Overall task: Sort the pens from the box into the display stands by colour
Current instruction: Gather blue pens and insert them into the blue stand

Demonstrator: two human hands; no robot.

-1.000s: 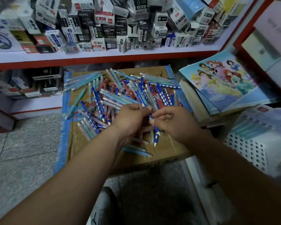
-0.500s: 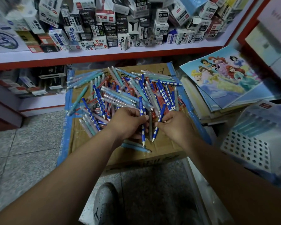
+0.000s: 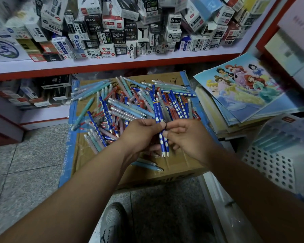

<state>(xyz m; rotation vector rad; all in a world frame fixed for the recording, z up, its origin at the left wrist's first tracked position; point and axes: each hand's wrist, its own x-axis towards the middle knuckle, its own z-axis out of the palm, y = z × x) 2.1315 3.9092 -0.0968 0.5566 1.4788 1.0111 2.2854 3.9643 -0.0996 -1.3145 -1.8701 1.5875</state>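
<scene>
Right of the box (image 3: 179, 165), in a perforated stand (image 3: 270, 167): teal pens (image 3: 279, 139), blurred, perhaps wrapped. Over the box, pinched between left hand (image 3: 140, 132) and right hand (image 3: 186, 135): two blue pens (image 3: 162, 142), tips down, now side by side, apart before. Beyond, strewn across the box: mixed pile (image 3: 130, 106), far end dim.

Loose pens (image 3: 126, 109) crowd the box (image 3: 181, 163); its near cardboard strip lies bare
</scene>
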